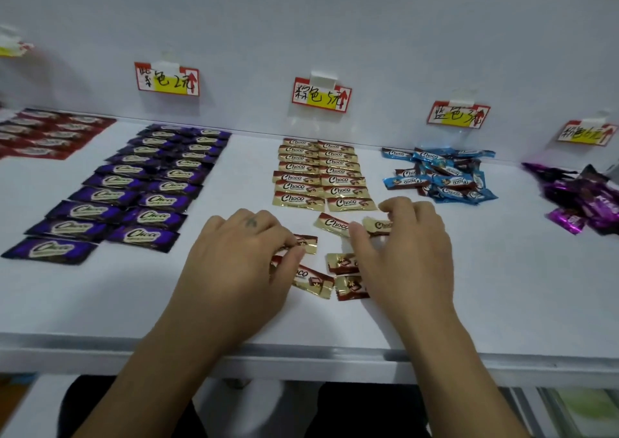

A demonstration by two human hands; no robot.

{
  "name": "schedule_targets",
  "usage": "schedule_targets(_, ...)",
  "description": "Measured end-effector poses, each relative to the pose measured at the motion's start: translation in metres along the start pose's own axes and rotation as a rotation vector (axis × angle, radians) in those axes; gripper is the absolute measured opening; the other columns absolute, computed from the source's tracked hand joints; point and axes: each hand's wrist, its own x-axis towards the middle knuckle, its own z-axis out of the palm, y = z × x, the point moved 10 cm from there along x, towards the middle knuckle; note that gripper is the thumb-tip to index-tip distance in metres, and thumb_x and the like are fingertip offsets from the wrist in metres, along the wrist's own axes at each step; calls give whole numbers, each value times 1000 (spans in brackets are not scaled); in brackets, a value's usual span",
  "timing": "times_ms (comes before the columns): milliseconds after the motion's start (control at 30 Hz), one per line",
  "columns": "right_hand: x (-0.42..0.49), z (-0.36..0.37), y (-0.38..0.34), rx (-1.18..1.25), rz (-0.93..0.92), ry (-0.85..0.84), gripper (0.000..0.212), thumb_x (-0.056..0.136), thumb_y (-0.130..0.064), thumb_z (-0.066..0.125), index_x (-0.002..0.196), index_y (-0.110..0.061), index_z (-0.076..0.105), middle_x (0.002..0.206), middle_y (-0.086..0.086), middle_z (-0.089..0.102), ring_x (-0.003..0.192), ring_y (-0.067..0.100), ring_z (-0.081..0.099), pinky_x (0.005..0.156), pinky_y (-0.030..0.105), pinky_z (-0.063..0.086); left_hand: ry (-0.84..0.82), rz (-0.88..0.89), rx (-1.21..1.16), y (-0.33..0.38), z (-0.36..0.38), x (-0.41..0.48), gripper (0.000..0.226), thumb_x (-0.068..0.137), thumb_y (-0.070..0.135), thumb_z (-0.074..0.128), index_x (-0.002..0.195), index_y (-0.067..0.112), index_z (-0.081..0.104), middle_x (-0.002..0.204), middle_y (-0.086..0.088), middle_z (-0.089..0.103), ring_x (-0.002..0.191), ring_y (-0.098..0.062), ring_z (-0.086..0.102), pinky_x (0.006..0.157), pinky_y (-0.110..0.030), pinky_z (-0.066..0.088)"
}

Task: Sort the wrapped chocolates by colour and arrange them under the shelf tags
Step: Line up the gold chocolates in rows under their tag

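Gold-wrapped chocolates [321, 173] lie in two neat columns under the middle shelf tag [321, 97]. Several loose gold chocolates [331, 224] lie scattered in front of them, between my hands. My left hand [241, 256] pinches a gold chocolate [306, 243] at its fingertips. My right hand [408, 253] pinches another gold chocolate [378, 225] between thumb and fingers. Purple chocolates [134, 183] lie in two columns under the left tag [166, 79]. Blue ones [438, 176] sit in a loose heap under their tag [457, 115].
Dark red chocolates [47, 132] lie in rows at the far left. A heap of magenta wrapped ones [582, 199] sits at the far right under another tag [586, 133]. The white shelf's front edge [301, 360] runs just below my wrists.
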Motion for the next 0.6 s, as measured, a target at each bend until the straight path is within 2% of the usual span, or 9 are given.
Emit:
schedule_targets(133, -3, 5, -7, -117, -112, -125, 41, 93, -53, 43, 123, -29, 55, 124, -7, 51, 112, 12, 43, 96, 33, 37, -16, 26, 21, 1, 5, 1, 49, 91, 52, 31, 110, 29, 69, 109, 10, 67, 98, -14, 60, 78, -32, 40)
schedule_targets(233, -7, 8, -2, -189, -145, -234, 47, 93, -59, 31, 124, -33, 54, 121, -13, 52, 110, 9, 43, 94, 31, 36, -9, 31, 29, -1, 6, 0, 50, 92, 51, 33, 114, 24, 69, 114, 7, 67, 102, -17, 61, 81, -34, 44)
schedule_targets(367, -9, -3, 11, -185, -112, -156, 48, 87, -61, 32, 106, -30, 64, 106, -9, 58, 97, 13, 45, 84, 34, 39, -21, 4, 39, -1, 9, 3, 54, 91, 53, 33, 118, 22, 67, 120, 4, 66, 107, -18, 62, 87, -37, 45)
schedule_targets(433, -11, -5, 0, -200, -203, -85, 44, 90, -57, 38, 104, -27, 67, 109, -3, 60, 99, 17, 46, 84, 38, 39, -28, -6, 48, -2, 10, 5, 55, 90, 54, 33, 119, 21, 66, 121, 3, 66, 109, -18, 62, 88, -38, 45)
schedule_targets(533, -19, 5, -30, -200, -389, -82, 46, 90, -54, 36, 113, -27, 66, 113, -5, 62, 105, 16, 48, 88, 35, 34, -41, -16, 48, -3, 11, 5, 56, 89, 55, 33, 121, 22, 65, 123, 3, 65, 111, -18, 61, 90, -38, 44)
schedule_targets(600, -23, 12, -42, -231, -462, -86, 47, 89, -53, 34, 110, -28, 67, 104, -8, 65, 96, 17, 54, 83, 35, 44, -57, -21, 56, -3, 13, 5, 57, 89, 56, 32, 122, 23, 64, 123, 4, 65, 112, -17, 61, 91, -38, 43)
